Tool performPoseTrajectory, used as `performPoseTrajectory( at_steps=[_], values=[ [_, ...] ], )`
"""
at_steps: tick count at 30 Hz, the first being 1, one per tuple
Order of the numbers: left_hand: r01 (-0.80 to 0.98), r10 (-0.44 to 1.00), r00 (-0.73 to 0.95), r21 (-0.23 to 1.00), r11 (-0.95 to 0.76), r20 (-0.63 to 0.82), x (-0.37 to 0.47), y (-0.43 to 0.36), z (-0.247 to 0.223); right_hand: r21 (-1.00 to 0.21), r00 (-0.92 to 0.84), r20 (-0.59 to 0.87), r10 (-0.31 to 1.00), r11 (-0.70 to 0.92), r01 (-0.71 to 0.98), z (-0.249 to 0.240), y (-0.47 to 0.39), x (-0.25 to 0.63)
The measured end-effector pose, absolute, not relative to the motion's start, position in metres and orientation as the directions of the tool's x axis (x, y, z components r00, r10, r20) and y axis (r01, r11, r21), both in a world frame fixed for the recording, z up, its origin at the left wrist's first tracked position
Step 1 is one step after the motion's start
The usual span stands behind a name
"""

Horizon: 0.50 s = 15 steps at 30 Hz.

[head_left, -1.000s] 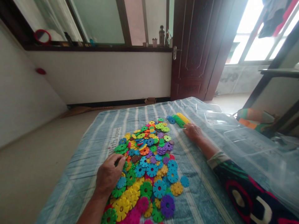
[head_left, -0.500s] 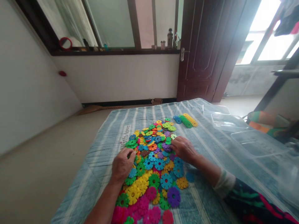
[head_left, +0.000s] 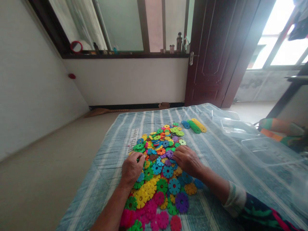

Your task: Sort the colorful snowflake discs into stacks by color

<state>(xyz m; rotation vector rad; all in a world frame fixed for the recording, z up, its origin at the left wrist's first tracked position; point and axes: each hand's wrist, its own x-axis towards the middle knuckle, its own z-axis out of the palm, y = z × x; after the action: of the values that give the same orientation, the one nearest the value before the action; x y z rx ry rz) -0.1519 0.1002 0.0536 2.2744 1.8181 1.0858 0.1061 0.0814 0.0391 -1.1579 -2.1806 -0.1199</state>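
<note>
A heap of coloured plastic snowflake discs (head_left: 158, 173) lies on a blue striped cloth (head_left: 216, 154). My left hand (head_left: 132, 168) rests on the heap's left edge, fingertips pinching at a green disc. My right hand (head_left: 187, 159) lies palm down on the heap's right side, fingers over purple and blue discs; whether it grips one is hidden. Beyond the heap lie short stacked rows of blue, green and yellow discs (head_left: 194, 125).
Clear plastic containers (head_left: 243, 130) and a lid sit on the cloth to the right. A dark wooden door (head_left: 216, 54) stands behind. A window sill (head_left: 125, 55) holds a red mirror and bottles. Bare floor lies to the left.
My right hand has come back from the stacked rows at the far right onto the heap. My left hand has stayed at the heap's left edge. The camera has shifted.
</note>
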Motion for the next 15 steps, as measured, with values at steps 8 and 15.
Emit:
performPoseTrajectory(
  at_steps=[8,15],
  values=[
    [0.837,0.854,0.085,0.429,-0.341,0.513,-0.15,0.101,0.053,-0.189,-0.401,0.6,0.692,0.61,0.77,0.047,0.104,0.085],
    [0.814,0.862,0.086,0.463,-0.35,0.5,-0.151,0.101,0.056,-0.057,-0.527,0.478,0.702,0.624,0.779,0.058,0.136,0.064]
  ],
)
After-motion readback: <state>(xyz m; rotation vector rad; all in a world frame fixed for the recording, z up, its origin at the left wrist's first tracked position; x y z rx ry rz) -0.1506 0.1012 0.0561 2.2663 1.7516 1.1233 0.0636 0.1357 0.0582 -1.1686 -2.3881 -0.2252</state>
